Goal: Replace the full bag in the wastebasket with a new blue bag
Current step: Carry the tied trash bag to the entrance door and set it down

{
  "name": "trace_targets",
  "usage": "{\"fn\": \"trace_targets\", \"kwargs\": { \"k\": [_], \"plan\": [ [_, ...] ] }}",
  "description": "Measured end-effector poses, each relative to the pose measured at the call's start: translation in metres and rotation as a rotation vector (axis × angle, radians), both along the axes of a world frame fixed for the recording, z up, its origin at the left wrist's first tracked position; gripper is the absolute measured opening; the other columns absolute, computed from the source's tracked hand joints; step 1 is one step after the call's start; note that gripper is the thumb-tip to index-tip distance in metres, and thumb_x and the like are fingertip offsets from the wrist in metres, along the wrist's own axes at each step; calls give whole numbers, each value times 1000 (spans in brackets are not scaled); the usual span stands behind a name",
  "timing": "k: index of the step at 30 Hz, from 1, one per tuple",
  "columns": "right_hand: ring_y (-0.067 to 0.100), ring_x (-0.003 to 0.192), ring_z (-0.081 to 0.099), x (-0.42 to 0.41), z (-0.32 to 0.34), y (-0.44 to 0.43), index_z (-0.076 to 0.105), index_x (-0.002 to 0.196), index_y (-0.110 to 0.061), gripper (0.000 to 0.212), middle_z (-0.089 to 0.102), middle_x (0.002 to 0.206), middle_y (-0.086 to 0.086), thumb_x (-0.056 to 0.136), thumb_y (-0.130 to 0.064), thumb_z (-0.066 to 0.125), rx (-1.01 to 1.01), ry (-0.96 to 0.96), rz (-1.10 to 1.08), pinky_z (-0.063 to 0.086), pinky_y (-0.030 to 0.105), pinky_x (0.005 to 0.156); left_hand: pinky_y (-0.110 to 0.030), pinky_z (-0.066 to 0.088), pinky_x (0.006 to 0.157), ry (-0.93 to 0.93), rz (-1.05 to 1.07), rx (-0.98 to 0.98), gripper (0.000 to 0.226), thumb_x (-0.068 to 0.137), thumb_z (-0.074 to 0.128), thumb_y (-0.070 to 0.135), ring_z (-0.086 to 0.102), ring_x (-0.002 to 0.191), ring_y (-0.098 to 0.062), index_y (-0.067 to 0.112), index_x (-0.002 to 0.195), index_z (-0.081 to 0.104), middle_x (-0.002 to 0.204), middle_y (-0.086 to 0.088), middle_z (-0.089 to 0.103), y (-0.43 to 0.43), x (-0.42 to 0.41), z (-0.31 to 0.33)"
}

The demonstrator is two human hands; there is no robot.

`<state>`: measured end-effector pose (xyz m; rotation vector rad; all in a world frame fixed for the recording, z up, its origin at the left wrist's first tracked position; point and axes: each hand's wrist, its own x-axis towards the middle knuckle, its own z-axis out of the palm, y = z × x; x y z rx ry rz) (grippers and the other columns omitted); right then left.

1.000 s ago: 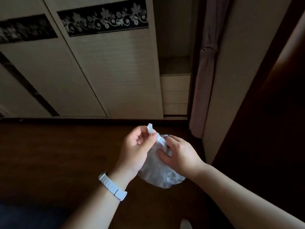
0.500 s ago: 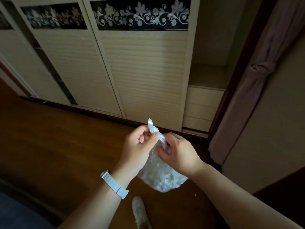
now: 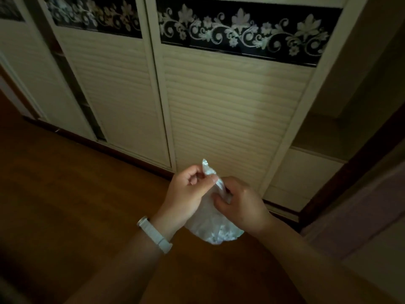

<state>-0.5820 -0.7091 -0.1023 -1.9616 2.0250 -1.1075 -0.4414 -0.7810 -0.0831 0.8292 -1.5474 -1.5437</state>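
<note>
A small full bag of pale translucent plastic hangs in front of me above the floor, its neck twisted into a tail that sticks up. My left hand, with a white watch band on the wrist, pinches that twisted neck. My right hand grips the bag just below the neck, fingers curled round the plastic. No wastebasket and no blue bag are in view.
Cream louvred wardrobe doors with a dark floral band stand straight ahead. An open shelf and drawers lie to the right, a dark door frame beyond them. Brown wooden floor spreads to the left.
My view has swung left and nearer the wardrobe; the curtain at the right has left the frame. Both hands keep the same hold on the bag's neck.
</note>
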Motion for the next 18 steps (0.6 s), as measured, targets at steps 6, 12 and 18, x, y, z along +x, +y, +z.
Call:
{"fn": "trace_targets", "kwargs": {
  "k": [6, 12, 18],
  "plan": [
    [11, 76, 58, 6, 6, -106, 62, 96, -21, 17, 61, 85, -6, 83, -31, 62, 54, -42, 112, 49, 34, 66, -32, 50, 66, -25, 114, -20, 5, 79, 74, 21, 63, 70, -17, 21, 77, 71, 73, -11, 68, -84, 13, 8],
    [12, 85, 56, 5, -1, -215, 60, 107, -25, 25, 60, 94, -8, 88, -41, 58, 89, -68, 284, 44, 28, 70, -25, 51, 65, -67, 260, -88, 7, 88, 68, 11, 62, 71, -15, 6, 83, 67, 75, -8, 66, -168, 17, 11],
    [9, 81, 55, -13, -10, -331, 60, 103, -23, 24, 58, 89, -10, 87, -41, 61, 56, -137, 473, 47, 28, 69, -23, 51, 67, -112, 406, -75, 6, 89, 64, 8, 66, 73, -15, 5, 86, 67, 76, -3, 68, -260, -1, 15]
  ]
}}
